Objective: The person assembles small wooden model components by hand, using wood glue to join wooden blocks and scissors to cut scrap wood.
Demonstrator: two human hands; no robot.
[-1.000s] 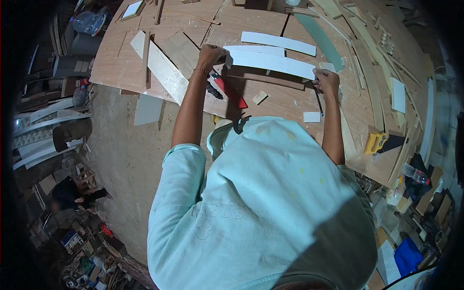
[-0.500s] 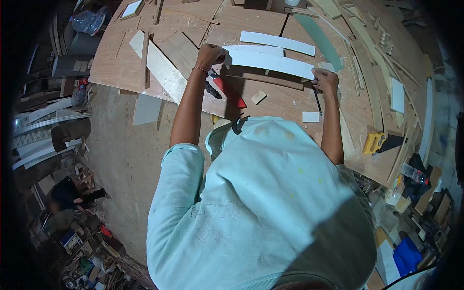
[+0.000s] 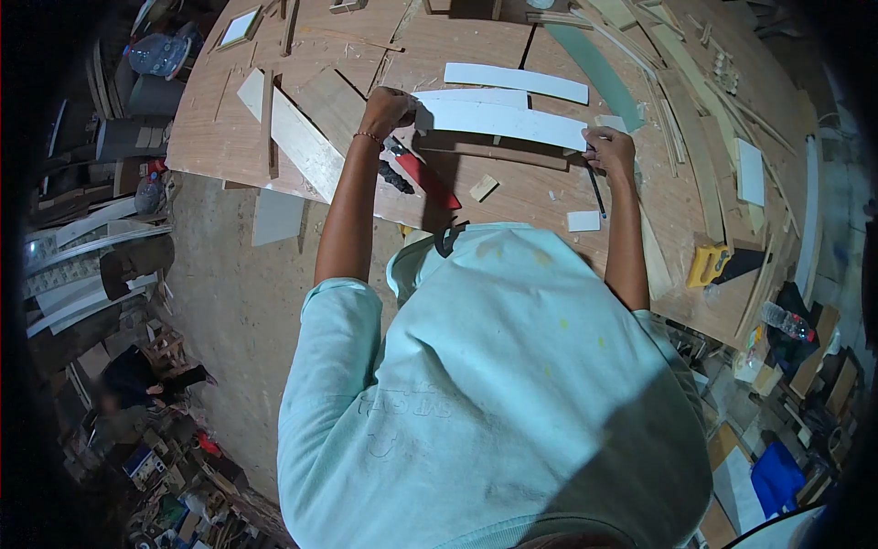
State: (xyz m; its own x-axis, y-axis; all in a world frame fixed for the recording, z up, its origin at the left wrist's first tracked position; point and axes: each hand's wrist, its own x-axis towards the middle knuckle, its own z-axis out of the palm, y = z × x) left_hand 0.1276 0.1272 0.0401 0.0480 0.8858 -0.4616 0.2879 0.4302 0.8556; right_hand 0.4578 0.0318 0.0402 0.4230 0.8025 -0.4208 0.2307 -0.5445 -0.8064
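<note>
A long white strip of board (image 3: pixel 498 122) spans between my two hands over the wooden worktable (image 3: pixel 512 197). Its left end is gripped by my left hand (image 3: pixel 390 111), fingers closed. At the other end my right hand (image 3: pixel 609 149) pinches the strip's corner. Behind it lie another white strip (image 3: pixel 485 95), partly covered, and a separate white strip (image 3: pixel 517 82) farther back. Below the held strip rests a brown wooden strip (image 3: pixel 498 155). A red-handled tool (image 3: pixel 428 178) lies near my left forearm. By my right hand are a dark thin stick (image 3: pixel 596 190) and a small white block (image 3: pixel 583 220).
A yellow-handled saw (image 3: pixel 710 264) sits at the table's right front edge. Long wooden strips (image 3: pixel 700 174) line the right side, with a green strip (image 3: pixel 599 73) at the back. Boards (image 3: pixel 293 137) lie on the left. Another person (image 3: pixel 137 377) is at the far lower left.
Both hands still hold the white strip at its ends, in nearly the same pose. The whole view has shifted slightly, with the table's things a little farther left.
</note>
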